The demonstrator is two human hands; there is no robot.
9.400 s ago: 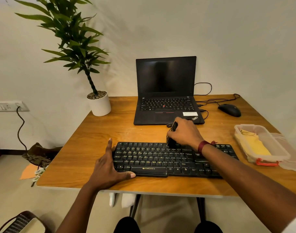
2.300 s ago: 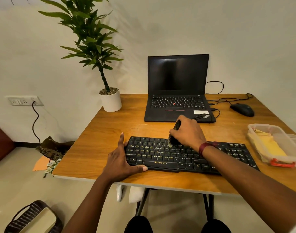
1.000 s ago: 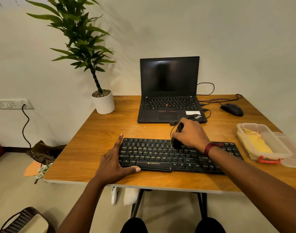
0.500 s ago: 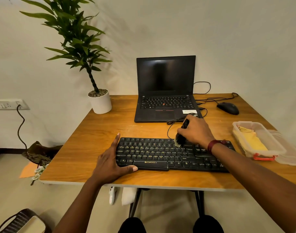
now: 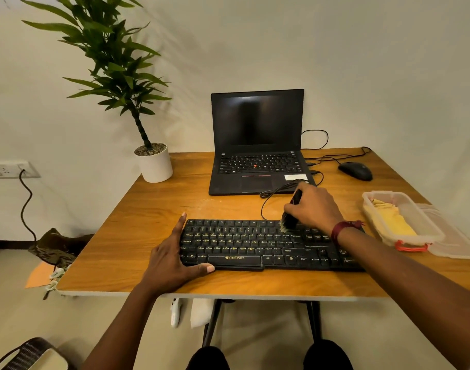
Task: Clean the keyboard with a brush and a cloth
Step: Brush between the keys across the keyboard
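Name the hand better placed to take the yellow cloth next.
Right hand: the tub with the cloth sits beside its wrist, though it grips the brush. The left hand braces the keyboard, farther off.

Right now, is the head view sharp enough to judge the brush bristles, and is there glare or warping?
Head view: warm, dim light; bristles of the brush slightly blurred on the keyboard; faint reflection on the laptop screen, no glare; wide-angle bends the table edges.

Bare table [image 5: 137, 236] lies open left of the keyboard [image 5: 255, 244], up to the pot [image 5: 155, 166]. Behind the keyboard a looped cable [image 5: 263, 206] crosses the narrow strip before the laptop [image 5: 255, 180]. The box [image 5: 423, 224] stands near the right end, the mouse [image 5: 355, 170] well behind. The left hand [image 5: 172, 260] flanks the left end; the right hand [image 5: 314, 209], gripping the brush [image 5: 289, 222], covers far keys.
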